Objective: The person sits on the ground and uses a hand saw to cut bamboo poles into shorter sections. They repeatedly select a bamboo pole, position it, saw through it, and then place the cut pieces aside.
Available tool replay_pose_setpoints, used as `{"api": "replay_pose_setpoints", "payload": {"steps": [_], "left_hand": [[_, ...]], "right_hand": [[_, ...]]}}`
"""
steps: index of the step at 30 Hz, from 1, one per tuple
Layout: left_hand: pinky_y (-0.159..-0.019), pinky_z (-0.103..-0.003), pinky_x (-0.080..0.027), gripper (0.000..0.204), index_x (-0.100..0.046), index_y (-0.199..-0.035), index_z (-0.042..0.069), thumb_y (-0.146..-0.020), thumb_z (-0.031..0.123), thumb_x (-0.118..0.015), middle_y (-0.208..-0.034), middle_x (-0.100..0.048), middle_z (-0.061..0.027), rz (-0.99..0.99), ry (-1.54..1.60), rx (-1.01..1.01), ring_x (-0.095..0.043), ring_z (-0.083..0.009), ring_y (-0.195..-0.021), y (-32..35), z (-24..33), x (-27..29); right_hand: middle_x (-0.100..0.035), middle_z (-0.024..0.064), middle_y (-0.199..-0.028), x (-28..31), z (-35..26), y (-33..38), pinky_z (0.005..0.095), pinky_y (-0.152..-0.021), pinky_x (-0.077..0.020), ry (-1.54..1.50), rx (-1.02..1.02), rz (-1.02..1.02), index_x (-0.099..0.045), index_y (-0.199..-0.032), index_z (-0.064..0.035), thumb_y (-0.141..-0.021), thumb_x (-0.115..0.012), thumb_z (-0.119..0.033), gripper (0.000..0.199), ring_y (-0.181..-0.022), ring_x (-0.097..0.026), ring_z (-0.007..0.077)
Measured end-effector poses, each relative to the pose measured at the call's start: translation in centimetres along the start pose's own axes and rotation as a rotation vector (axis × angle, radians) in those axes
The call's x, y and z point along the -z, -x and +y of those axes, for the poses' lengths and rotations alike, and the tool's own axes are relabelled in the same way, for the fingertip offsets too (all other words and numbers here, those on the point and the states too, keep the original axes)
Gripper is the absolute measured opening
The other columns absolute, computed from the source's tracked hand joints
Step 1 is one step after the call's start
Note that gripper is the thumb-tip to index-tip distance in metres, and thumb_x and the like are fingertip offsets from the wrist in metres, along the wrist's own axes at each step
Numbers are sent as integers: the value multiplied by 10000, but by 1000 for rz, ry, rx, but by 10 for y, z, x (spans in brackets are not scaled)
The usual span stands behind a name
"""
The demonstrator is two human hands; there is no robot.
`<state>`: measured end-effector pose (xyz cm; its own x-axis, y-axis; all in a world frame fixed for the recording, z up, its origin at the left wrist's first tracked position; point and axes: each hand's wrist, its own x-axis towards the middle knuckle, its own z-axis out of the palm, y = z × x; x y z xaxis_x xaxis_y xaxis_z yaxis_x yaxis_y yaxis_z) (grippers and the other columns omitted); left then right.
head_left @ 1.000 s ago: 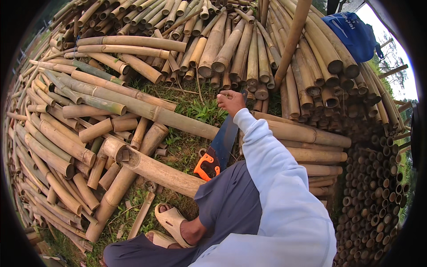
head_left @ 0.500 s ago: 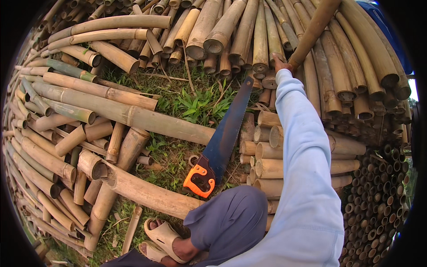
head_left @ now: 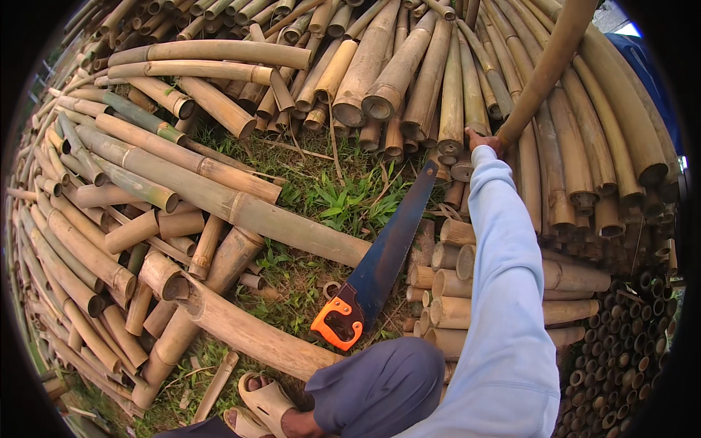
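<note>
My right hand [head_left: 485,141], at the end of an outstretched arm in a light blue sleeve, is closed around the lower end of a bamboo pole [head_left: 546,73]. The pole slants up and to the right over a stack of other poles. A handsaw [head_left: 380,259] with a dark blue blade and an orange handle lies on the grass, left of my arm. Its blade tip points at the stacked pole ends just below my hand. My left hand is out of the picture.
Long bamboo poles [head_left: 431,80] fan out at the back. Cut lengths [head_left: 485,312] are stacked beside my arm, with many thin tubes [head_left: 621,365] at lower right. At left lies a jumbled bamboo heap [head_left: 95,255]. A thick pole [head_left: 255,336] reaches toward my knee [head_left: 380,379].
The view has tilted upward a little, so everything sits lower and further right in the picture. My right hand keeps its hold on the pole; the saw stays put.
</note>
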<state>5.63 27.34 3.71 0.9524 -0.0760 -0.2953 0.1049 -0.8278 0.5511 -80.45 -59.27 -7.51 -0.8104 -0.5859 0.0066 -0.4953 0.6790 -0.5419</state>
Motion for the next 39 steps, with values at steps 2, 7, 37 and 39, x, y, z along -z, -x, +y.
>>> {"api": "replay_pose_setpoints", "payload": {"steps": [2, 7, 37, 39], "left_hand": [[-740, -395, -529, 412, -569, -1253, -60, -1038, 292, -566, -973, -651, -171, -6, -7, -6, -603, -225, -787, -3, -4, -1], [-712, -390, -527, 393, -578, -1233, -60, -1039, 282, -569, -942, -653, -162, -2, -79, -8, -595, -213, -749, -1, -7, 5], [-603, -292, -467, 261, -679, -1065, -23, -977, 222, -665, -709, -617, -34, -310, -289, -822, -567, -118, -653, -53, 254, -129], [-596, -293, -468, 289, -678, -1060, -33, -965, 240, -675, -735, -638, -48, -306, -365, -770, -581, -124, -654, -50, 239, -106]], "right_hand": [[-593, 251, -1424, 1, 2, -6, 430, -1139, -435, -13, 17, -15, -532, -1420, 64, -598, -908, -640, 1146, -1312, -579, 345], [-553, 286, -1415, 32, -17, 24, 452, -1162, -406, -149, 72, 39, -508, -1363, 80, -613, -936, -519, 1051, -1338, -525, 413], [-595, 256, -1423, 58, -8, -16, 396, -1123, -458, -118, 30, 62, -526, -1395, 121, -584, -947, -556, 1137, -1292, -590, 332], [-550, 257, -1463, 34, -5, -25, 382, -1137, -431, -133, 26, -28, -464, -1430, 141, -572, -949, -562, 1211, -1314, -559, 318]]}}
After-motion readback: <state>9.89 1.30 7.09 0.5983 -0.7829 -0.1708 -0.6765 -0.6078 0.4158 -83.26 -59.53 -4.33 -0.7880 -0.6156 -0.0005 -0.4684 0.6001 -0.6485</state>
